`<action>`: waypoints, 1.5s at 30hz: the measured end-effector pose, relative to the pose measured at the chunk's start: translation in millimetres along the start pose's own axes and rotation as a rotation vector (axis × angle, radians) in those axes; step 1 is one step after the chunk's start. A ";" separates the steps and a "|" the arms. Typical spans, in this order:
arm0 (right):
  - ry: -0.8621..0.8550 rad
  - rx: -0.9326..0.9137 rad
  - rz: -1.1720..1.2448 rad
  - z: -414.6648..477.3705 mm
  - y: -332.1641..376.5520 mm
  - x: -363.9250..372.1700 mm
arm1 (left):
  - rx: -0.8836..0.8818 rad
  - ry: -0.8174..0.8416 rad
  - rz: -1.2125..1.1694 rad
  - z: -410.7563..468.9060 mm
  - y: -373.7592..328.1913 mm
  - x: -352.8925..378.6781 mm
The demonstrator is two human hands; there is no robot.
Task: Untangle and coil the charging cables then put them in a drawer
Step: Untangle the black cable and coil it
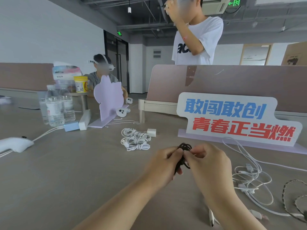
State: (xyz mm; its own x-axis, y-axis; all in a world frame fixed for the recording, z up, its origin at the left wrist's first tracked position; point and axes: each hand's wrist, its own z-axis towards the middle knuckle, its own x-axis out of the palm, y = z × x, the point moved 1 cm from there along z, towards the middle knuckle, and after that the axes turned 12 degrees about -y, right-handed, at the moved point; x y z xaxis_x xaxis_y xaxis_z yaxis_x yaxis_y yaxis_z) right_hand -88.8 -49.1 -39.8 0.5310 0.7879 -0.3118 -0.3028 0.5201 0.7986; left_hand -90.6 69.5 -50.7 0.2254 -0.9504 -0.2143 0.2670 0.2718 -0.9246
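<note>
Both grips, left hand (164, 161) and right hand (206, 161), are pinched on a black cable (184, 147) held above the table (83, 163), its coil judged nearly wound; next, the loose end must be tucked in.

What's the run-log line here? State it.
step: coiling | left hand, right hand: hold black cable coil | done: white bundles | pending: white tangle

Grey table (69, 163): coiled white cables (135, 138), loose white cables (252, 180), sign (235, 118)
</note>
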 end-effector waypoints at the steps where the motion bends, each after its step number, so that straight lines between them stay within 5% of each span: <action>1: 0.005 -0.010 0.008 -0.3 0.1 -0.4 | 0.000 0.000 -0.009 -0.5 -0.6 0.3; 8: 0.121 -0.067 0.072 -2.1 0.5 2.3 | -0.049 -0.053 -0.128 1.5 -1.8 -5.8; 13: 0.047 0.117 0.275 4.5 -3.6 -1.6 | -0.140 0.022 -0.204 0.1 -2.9 -6.0; 19: 0.441 0.296 0.597 4.5 -9.8 3.6 | -0.312 0.074 -0.472 3.5 -6.3 -8.2; 24: 0.396 0.501 0.784 7.5 -17.6 8.6 | -0.421 0.023 -0.578 11.4 -5.4 -14.0; 34: -0.002 0.295 0.333 15.1 -22.1 -2.3 | -0.267 0.211 -0.185 11.8 5.5 -15.5; 41: 0.073 0.382 0.314 7.7 -25.0 8.5 | -0.175 0.046 -0.196 16.8 15.7 -14.9; 45: 0.310 0.589 0.483 -4.6 -17.4 18.3 | -0.144 0.036 -0.408 22.9 19.7 -20.7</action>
State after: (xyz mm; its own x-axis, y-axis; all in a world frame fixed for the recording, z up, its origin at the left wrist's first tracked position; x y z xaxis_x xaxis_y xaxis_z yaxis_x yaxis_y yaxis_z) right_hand -77.4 -42.2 -61.8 0.1800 0.9807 0.0767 0.0682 -0.0902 0.9936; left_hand -68.6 98.0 -57.3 0.0951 -0.9810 0.1693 0.1934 -0.1486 -0.9698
